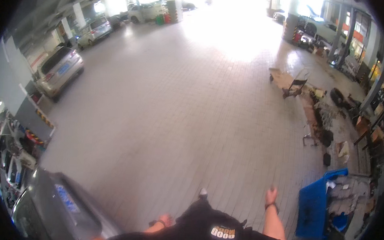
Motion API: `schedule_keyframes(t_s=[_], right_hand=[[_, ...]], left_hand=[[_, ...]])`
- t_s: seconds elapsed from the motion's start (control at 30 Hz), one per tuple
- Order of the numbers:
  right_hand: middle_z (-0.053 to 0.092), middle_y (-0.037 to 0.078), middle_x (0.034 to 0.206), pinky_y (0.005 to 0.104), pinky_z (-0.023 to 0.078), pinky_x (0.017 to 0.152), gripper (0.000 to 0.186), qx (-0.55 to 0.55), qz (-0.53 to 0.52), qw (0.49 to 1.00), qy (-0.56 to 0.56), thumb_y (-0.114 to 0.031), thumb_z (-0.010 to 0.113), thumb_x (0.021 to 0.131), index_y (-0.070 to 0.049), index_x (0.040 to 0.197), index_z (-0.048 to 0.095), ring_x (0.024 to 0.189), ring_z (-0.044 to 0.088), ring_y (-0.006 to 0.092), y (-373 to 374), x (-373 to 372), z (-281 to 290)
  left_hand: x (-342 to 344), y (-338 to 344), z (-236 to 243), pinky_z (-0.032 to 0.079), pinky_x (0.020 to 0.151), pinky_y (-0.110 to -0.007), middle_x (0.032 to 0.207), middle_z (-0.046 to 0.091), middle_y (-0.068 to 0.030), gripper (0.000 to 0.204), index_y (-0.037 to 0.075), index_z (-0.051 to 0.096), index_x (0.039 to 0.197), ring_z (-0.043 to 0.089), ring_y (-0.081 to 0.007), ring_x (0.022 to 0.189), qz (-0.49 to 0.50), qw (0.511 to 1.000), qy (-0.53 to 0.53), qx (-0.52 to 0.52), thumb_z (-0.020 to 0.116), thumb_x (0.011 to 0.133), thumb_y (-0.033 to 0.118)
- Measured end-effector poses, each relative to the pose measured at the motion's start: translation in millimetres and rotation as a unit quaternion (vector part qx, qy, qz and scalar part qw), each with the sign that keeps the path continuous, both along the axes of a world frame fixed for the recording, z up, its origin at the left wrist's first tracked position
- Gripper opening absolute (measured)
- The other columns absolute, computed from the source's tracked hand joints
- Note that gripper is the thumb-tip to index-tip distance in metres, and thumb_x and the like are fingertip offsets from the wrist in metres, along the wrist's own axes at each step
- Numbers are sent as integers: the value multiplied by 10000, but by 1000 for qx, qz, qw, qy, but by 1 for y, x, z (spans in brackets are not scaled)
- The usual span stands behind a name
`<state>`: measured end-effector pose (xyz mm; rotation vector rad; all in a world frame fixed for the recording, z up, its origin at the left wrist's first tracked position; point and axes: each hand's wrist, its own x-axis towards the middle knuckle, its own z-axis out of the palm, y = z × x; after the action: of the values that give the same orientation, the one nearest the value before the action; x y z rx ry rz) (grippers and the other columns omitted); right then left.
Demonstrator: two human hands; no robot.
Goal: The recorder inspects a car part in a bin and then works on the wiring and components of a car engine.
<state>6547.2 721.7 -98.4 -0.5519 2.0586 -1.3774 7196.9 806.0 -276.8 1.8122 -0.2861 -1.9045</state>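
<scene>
My right hand (271,195) hangs forward of my body over the paved floor (179,119). Its fingers look curled in, with nothing visible in them, and a dark band circles the wrist. Lower and closer to my body is my left hand (165,219), small and blurred, also with a dark band at the wrist. How its fingers are set cannot be made out. Neither hand touches anything that I can see. A blue bin (312,208) stands to the right of my right hand. On the left, a dark grey car (79,196) is nearest my left hand.
Paved floor stretches ahead toward a bright opening. A flat cart (282,78) stands at right, near a tyre (336,97) and scattered parts. A silver car (59,72) is parked left beside a grey pillar (16,78). One shoe (203,192) shows ahead of me.
</scene>
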Motion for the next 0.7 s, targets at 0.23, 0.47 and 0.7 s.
schedule_keyframes(t_s=[0.23, 0.47, 0.7], right_hand=[[496, 53, 653, 373, 354, 405, 151, 244, -282, 907, -195, -231, 507, 833, -86, 791, 500, 537, 488, 225, 108, -19, -87], [458, 73, 550, 387, 332, 366, 219, 273, -336, 864, -257, -252, 476, 834, -100, 677, 461, 443, 464, 254, -15, -10, -98], [403, 71, 458, 370, 288, 324, 283, 184, -268, 904, -279, -254, 449, 824, -122, 577, 412, 351, 417, 233, -295, -151, -139]], left_hand=[[-88, -366, 93, 475, 711, -381, 1033, 602, -116, 301, 88, 522, 1154, 584, -258, 897, 70, 995, 45, -59, 495, 897, 243], [-184, -599, 151, 487, 810, -416, 1079, 592, -172, 336, 30, 519, 1129, 588, -284, 966, -67, 993, -8, -99, 512, 892, 269], [-193, -714, 8, 469, 855, -387, 1068, 621, -56, 255, 135, 656, 1024, 564, -232, 1030, -229, 956, -175, -45, 619, 788, 225]])
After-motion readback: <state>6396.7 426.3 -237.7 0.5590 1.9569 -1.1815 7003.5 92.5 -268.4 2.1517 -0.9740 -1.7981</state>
